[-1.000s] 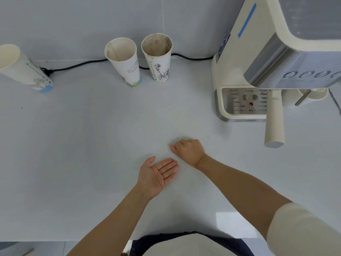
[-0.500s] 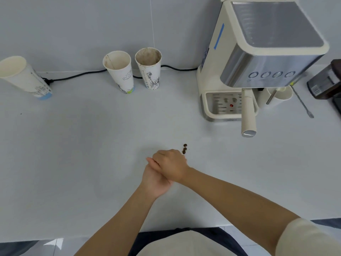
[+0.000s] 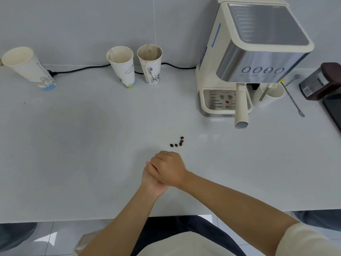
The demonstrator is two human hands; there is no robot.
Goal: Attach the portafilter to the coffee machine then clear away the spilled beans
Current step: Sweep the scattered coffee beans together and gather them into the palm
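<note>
Several dark coffee beans (image 3: 177, 143) lie in a small cluster on the white counter (image 3: 73, 145). Just in front of them my right hand (image 3: 169, 169) rests knuckles up, fingers curled, on top of my left hand (image 3: 153, 182). The left hand lies palm up beneath it and is mostly covered. Whatever is between the two hands is hidden. At the right stands the cream and steel coffee machine (image 3: 258, 56). The portafilter (image 3: 241, 108) is fitted under its head, with the cream handle pointing toward me over the drip tray.
Two upright paper cups (image 3: 121, 67) (image 3: 150, 65) and a third paper cup (image 3: 27, 67) stand by the back wall, with a black cable (image 3: 83, 68) behind them. Right of the machine are a white mug (image 3: 271, 93), a long spoon (image 3: 293, 100) and a dark appliance (image 3: 321, 82). The counter's front edge runs just below my wrists.
A second ago my left palm lay open and bare beside my fisted right hand. The right hand has since moved onto the left palm, uncovering the beans; the view has pulled back.
</note>
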